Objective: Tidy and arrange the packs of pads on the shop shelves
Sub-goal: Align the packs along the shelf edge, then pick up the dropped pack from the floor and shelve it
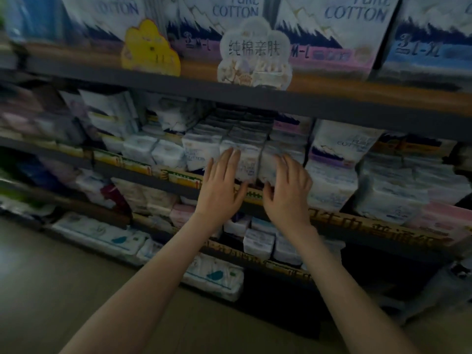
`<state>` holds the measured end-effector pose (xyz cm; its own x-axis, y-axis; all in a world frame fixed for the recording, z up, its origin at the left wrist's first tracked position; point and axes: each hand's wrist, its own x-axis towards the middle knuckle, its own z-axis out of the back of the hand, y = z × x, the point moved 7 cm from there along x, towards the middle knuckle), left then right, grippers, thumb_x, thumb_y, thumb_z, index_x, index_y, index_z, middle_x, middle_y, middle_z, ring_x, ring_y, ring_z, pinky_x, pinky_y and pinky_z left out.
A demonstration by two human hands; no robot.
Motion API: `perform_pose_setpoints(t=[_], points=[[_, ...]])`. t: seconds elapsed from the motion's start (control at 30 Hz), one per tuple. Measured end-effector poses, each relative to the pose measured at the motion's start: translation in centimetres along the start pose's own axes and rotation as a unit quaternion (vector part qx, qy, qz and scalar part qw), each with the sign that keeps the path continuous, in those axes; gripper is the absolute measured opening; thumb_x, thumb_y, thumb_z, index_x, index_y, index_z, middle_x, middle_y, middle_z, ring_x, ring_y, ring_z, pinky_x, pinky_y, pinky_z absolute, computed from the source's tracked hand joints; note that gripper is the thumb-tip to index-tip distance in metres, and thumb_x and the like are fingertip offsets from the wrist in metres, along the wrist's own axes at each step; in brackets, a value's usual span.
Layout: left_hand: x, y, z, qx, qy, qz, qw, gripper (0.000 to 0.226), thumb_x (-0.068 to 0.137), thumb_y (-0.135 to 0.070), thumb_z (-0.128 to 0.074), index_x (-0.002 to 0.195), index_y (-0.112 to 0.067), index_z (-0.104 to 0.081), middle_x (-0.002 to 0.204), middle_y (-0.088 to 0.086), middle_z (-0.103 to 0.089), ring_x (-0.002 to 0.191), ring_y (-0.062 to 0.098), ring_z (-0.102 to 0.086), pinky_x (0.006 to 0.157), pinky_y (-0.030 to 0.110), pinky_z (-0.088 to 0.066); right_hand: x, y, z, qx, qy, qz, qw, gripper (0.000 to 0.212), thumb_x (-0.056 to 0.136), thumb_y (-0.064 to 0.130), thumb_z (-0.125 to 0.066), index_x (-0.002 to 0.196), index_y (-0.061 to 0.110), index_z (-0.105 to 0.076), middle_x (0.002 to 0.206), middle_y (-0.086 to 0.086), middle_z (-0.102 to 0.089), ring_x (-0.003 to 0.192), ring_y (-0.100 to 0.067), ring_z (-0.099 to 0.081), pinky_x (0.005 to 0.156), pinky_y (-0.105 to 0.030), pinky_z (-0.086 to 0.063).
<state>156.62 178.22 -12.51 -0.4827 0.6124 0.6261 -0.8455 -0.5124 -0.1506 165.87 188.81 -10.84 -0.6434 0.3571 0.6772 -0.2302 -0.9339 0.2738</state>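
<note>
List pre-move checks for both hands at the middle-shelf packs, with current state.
1. Left hand is on the white pack, straight fingers flat on its front: ok.
2. Right hand touches the neighbouring pack; whether it grips: cannot tell.
3. Both packs stand upright: ok.
4. Packs flush with the shelf edge: cannot tell, blurred.
5. Room to push back: stacked packs seem to fill the row behind: probably not ok.
</note>
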Motion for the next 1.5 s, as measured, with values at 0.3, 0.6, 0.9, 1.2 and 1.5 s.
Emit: perform_pose_setpoints(t=[0.3, 0.6, 0.9, 1.2, 1.5], points=[[-3.6, 11.2, 6.5, 0.016, -0.033, 0.05, 0.998, 0.06, 0.094, -0.037, -0.041, 0.143, -0.003, -0.034, 0.146, 0.017, -0.039, 0.136, 0.029, -0.034, 0.114, 0.048, -0.025, 2.0, 13.1, -5.5, 0.051, 0.019, 0.062, 0.997, 0.053, 0.082, 0.015, -0.054, 0.134, 0.005, -0.043, 0.137, -0.017, -0.048, 0.124, -0.026, -0.033, 0.101, -0.046, -0.036], [-8.1, 28.6, 14.0, 0.093, -0.029, 0.098, 0.99, 0.059, 0.092, -0.036, -0.044, 0.141, -0.004, -0.038, 0.144, 0.018, -0.042, 0.133, 0.03, -0.038, 0.112, 0.047, -0.026, 4.8, 30.3, -14.6, 0.096, 0.039, 0.106, 0.989, 0.052, 0.082, 0.014, -0.06, 0.132, 0.004, -0.048, 0.134, -0.015, -0.051, 0.124, -0.025, -0.035, 0.1, -0.046, -0.039], [-10.6, 41.3, 16.3, 0.103, -0.018, 0.162, 0.981, 0.061, 0.089, -0.035, -0.052, 0.141, -0.007, -0.04, 0.145, 0.016, -0.041, 0.135, 0.029, -0.038, 0.11, 0.051, -0.03, 6.9, 41.8, -23.0, 0.129, 0.09, 0.135, 0.978, 0.051, 0.082, 0.018, -0.052, 0.131, 0.002, -0.05, 0.132, -0.017, -0.052, 0.121, -0.035, -0.049, 0.101, -0.048, -0.039], [-11.3, 58.7, 18.2, 0.114, -0.022, 0.211, 0.971, 0.061, 0.09, -0.039, -0.04, 0.143, -0.009, -0.035, 0.146, 0.015, -0.039, 0.137, 0.028, -0.031, 0.112, 0.05, -0.022, 12.1, 53.6, -35.5, 0.178, 0.11, 0.141, 0.967, 0.052, 0.084, 0.013, -0.057, 0.134, 0.003, -0.046, 0.135, -0.014, -0.048, 0.125, -0.029, -0.04, 0.106, -0.045, -0.033], [-12.7, 80.4, 24.7, 0.156, -0.016, 0.269, 0.95, 0.06, 0.092, -0.042, -0.038, 0.142, -0.009, -0.039, 0.147, 0.015, -0.038, 0.137, 0.03, -0.033, 0.112, 0.05, -0.023, 18.6, 73.0, -48.8, 0.216, 0.151, 0.181, 0.948, 0.052, 0.085, 0.013, -0.058, 0.135, 0.003, -0.046, 0.136, -0.014, -0.049, 0.126, -0.031, -0.044, 0.107, -0.045, -0.033]])
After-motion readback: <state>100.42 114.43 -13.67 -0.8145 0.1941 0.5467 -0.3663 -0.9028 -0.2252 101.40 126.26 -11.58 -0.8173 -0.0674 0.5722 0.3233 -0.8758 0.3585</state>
